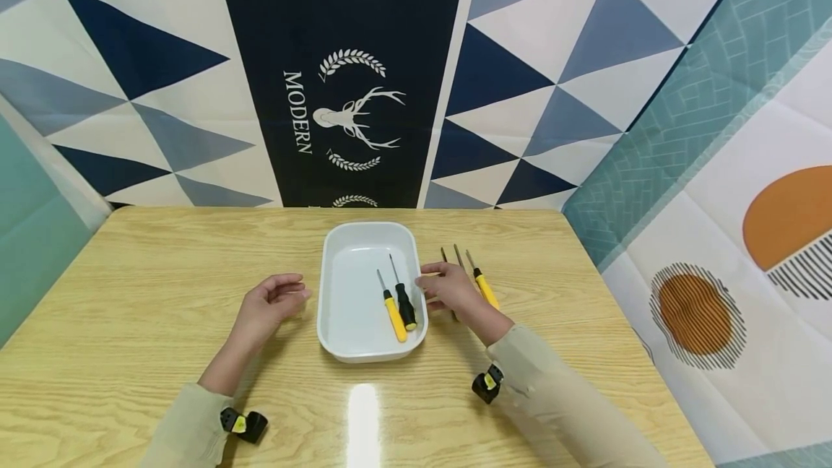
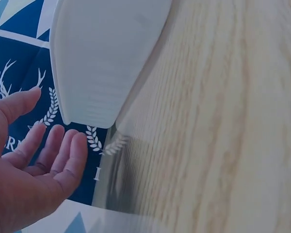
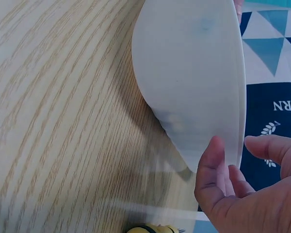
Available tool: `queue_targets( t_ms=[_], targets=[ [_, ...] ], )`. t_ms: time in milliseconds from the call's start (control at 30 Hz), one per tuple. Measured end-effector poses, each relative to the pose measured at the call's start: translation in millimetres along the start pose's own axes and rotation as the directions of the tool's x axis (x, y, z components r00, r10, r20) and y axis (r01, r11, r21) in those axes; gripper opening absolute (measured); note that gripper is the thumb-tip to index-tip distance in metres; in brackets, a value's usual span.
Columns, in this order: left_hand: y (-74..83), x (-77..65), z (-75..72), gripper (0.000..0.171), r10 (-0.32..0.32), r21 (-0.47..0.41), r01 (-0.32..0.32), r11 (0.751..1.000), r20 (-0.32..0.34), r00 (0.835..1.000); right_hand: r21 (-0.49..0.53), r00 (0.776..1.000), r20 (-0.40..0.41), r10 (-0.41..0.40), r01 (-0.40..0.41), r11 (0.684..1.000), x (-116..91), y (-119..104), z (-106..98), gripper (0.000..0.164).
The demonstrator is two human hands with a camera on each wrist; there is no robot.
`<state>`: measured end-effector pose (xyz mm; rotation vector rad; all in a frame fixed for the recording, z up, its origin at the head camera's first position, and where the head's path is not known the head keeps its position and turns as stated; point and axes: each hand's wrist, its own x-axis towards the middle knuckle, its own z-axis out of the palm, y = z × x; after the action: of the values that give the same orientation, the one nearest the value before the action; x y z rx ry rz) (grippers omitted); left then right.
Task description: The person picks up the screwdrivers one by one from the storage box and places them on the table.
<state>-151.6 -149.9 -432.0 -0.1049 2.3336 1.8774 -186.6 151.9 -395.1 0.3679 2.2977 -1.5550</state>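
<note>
A white tray [image 1: 344, 349] stands on the wooden table. Inside it, toward the right wall, lie a yellow screwdriver [image 1: 396, 320] and a black screwdriver [image 1: 406, 309], shafts pointing away. At the tray's right rim, my right hand [image 1: 458, 291] holds the edge between thumb [image 3: 264, 144] and fingers [image 3: 211, 167], the fingers on the outer wall. My left hand [image 1: 263, 309] hovers just left of the tray, fingers loosely bent and holding nothing. Beyond the right hand lies another yellow-handled screwdriver [image 1: 486, 289], with two more shafts [image 1: 458, 257] beside it, their handles hidden by the hand.
The wooden table [image 1: 162, 258] ends at the back against a patterned cloth [image 1: 351, 179]. More cloth hangs along the right side [image 1: 702, 237]. Each sleeve carries a small black camera [image 1: 486, 384] at the wrist. A light reflection shows on the table front.
</note>
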Motion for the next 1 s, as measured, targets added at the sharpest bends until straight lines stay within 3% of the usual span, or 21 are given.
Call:
queue_targets(
  t_ms=[133, 533, 800, 1000],
  targets=[
    [2.5, -1.0, 0.0, 0.053, 0.075, 0.088, -0.074, 0.993, -0.012, 0.997, 0.008, 1.0, -0.003, -0.008, 0.008, 1.0, 1.2, 0.4, 0.5, 0.037],
    [5.5, -1.0, 1.7, 0.047, 0.245, 0.165, -0.235, 0.958, -0.044, 0.969, -0.001, 1.0, -0.011, -0.017, 0.017, 1.0, 2.8, 1.3, 1.6, 0.036],
    [5.7, -1.3, 1.2, 0.045, 0.276, 0.217, -0.263, 0.94, -0.032, 0.961, -0.003, 1.0, 0.0, -0.01, 0.01, 1.0, 3.7, 1.5, 1.9, 0.036],
    [10.6, -3.5, 1.4, 0.043, 0.305, 0.19, -0.296, 0.936, -0.02, 0.952, -0.003, 1.0, -0.005, -0.014, 0.014, 1.0, 3.9, 2.3, 2.0, 0.035]
  ],
)
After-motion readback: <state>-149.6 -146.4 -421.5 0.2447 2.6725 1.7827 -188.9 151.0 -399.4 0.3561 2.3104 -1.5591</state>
